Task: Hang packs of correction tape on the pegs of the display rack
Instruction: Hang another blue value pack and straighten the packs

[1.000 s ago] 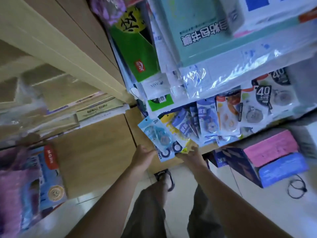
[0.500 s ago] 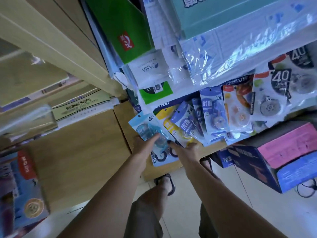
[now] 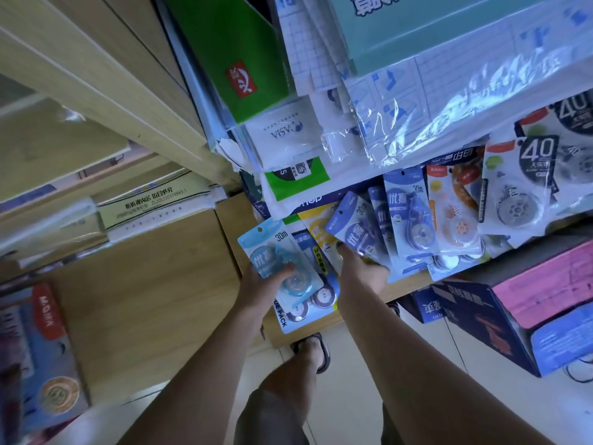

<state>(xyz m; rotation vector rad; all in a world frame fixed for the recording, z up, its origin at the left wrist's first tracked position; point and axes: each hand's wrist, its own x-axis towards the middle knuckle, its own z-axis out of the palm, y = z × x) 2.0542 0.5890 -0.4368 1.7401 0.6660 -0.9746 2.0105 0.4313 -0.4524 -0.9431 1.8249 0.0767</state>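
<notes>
Both arms are up at the lower row of the display rack (image 3: 414,285). The left hand (image 3: 263,284) grips a light-blue pack (image 3: 276,252) of correction tape, thumb curled over its front just above the round tape wheel, the fingers hidden behind the card. That pack is tilted, its punched hole at the upper left, and it sits in front of a bigger blue multi-pack (image 3: 305,311) with dark wheels showing below it. The peg itself can't be made out from here.

The right hand (image 3: 361,271) reaches in beside it, and its fingers (image 3: 343,252) pinch the lower edge of a darker blue pack (image 3: 354,228), which leans to the right across a yellow pack (image 3: 317,229) behind it. The two held packs are close together but not touching.

Further right more packs hang in a row: another blue pack (image 3: 407,210) marked 30m, an orange-and-white pack (image 3: 455,207), then a grey pack (image 3: 526,184) marked 40. Above the row, glossy plastic-wrapped sheets (image 3: 449,101) and a green folder (image 3: 237,56). Down at the right, a dark box (image 3: 481,319) carries a pink stack (image 3: 548,281). Below, a sandalled foot (image 3: 313,351) stands on the pale floor (image 3: 346,396).
</notes>
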